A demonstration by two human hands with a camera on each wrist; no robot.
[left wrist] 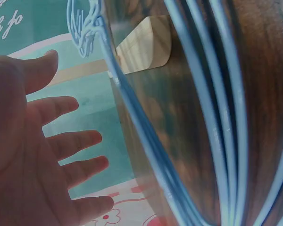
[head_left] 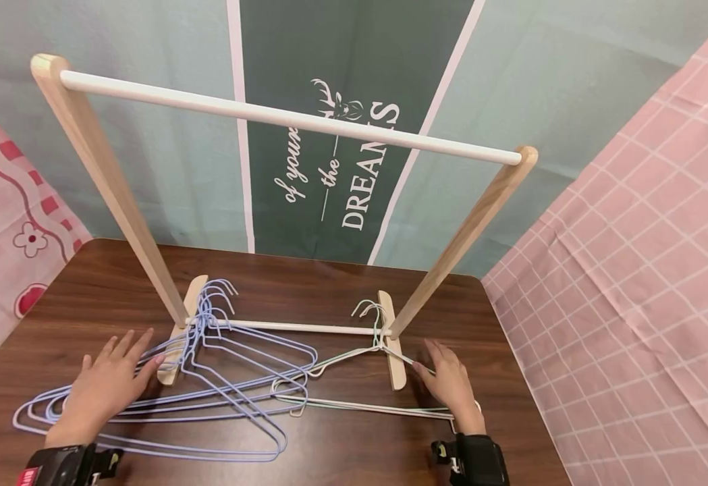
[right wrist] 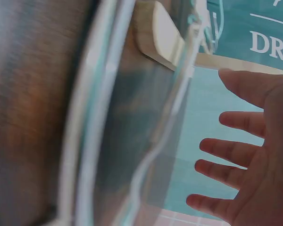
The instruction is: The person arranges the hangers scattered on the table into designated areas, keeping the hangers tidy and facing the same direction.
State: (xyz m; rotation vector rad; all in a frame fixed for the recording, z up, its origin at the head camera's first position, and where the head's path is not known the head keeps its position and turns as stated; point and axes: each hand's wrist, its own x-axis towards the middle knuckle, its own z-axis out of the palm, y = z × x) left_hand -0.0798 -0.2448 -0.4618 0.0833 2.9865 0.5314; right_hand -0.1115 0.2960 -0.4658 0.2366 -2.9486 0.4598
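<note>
Several blue hangers [head_left: 232, 391] lie in a loose stack at the left of the table, their hooks bunched by the left foot of a wooden rack. Over their left part is my left hand [head_left: 107, 385], fingers spread; in the left wrist view this hand [left wrist: 33, 141] holds nothing. White and pale green hangers [head_left: 354, 406] lie at the right, hooks near the rack's right foot. My right hand [head_left: 449, 381] is above their right end with straight, spread fingers. The right wrist view shows that hand [right wrist: 254, 155] apart from the white and green hangers [right wrist: 92, 117].
The rack has a white top bar [head_left: 287, 120], a lower white bar [head_left: 299, 327] and two wooden posts, the right post [head_left: 463, 243] and left post [head_left: 111, 182]. It stands on a brown table [head_left: 354, 452]. Behind hangs a green curtain [head_left: 305, 40]; pink cloth [head_left: 651, 270] flanks the right.
</note>
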